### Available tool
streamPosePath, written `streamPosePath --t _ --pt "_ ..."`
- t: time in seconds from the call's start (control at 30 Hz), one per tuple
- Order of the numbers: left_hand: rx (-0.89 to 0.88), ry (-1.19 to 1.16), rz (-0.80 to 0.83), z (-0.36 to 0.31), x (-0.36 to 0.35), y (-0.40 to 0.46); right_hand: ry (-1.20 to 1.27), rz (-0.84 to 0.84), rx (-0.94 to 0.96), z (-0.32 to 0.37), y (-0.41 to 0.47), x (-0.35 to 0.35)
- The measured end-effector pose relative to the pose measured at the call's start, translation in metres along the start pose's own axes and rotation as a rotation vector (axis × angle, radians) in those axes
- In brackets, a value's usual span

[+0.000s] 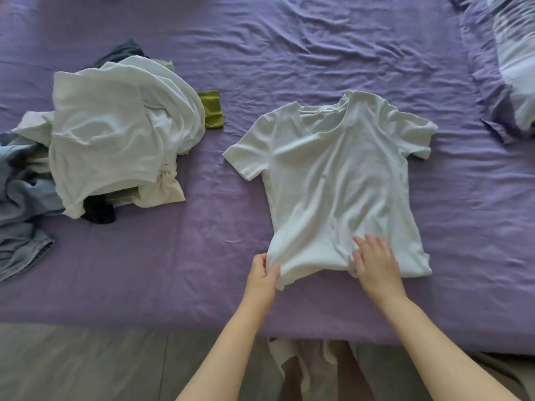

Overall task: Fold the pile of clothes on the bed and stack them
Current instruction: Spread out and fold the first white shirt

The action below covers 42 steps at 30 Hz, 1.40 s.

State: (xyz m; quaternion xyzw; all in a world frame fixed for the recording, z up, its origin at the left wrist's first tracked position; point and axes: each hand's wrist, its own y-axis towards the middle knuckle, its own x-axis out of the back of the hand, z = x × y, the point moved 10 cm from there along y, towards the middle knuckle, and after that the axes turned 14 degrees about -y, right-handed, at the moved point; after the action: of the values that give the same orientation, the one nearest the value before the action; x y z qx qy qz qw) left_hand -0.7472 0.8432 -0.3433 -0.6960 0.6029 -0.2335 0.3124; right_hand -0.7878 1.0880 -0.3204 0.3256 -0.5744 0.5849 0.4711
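Observation:
A white short-sleeved T-shirt (333,180) lies spread flat on the purple bed sheet (289,47), neck away from me, hem toward me. My left hand (263,274) pinches the hem's lower-left corner, lifting it slightly. My right hand (375,261) rests flat with straight fingers on the lower middle of the shirt. A loose pile of unfolded clothes (115,140) sits at the left: white garments on top, with green, dark and light-blue denim pieces showing beneath.
A light-blue denim garment (20,204) trails off the pile toward the left edge. A purple and white patterned pillow or duvet (512,62) lies at the far right. The bed's near edge (144,322) meets a grey floor.

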Motion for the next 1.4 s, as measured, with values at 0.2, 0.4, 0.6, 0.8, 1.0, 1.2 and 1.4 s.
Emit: streamPosePath --t 0.2,0.4,0.6,0.8,1.0,1.2,1.4 --pt "0.041 -0.013 0.08 0.014 -0.036 -0.007 -0.05 0.126 -0.22 -0.083 -0.006 -0.014" --pt "0.164 -0.05 0.038 0.044 -0.067 -0.022 -0.021 0.086 -0.496 -0.118 -0.016 -0.008" --pt "0.045 -0.267 -0.112 0.028 -0.059 -0.042 0.084 -0.236 -0.263 -0.109 -0.027 0.038" --pt "-0.113 -0.334 -0.252 -0.005 -0.03 -0.066 0.685 -0.159 -0.29 -0.102 -0.042 0.051" --pt "-0.05 -0.184 -0.347 0.002 0.018 -0.082 0.974 0.016 -0.512 -0.129 -0.071 0.019" --pt "-0.023 0.26 -0.517 0.033 0.047 -0.083 0.535 -0.056 -0.588 -0.165 -0.093 0.018" --pt "-0.053 0.654 -0.439 0.04 0.019 -0.068 -0.099 -0.026 -0.091 -0.115 -0.079 0.009"
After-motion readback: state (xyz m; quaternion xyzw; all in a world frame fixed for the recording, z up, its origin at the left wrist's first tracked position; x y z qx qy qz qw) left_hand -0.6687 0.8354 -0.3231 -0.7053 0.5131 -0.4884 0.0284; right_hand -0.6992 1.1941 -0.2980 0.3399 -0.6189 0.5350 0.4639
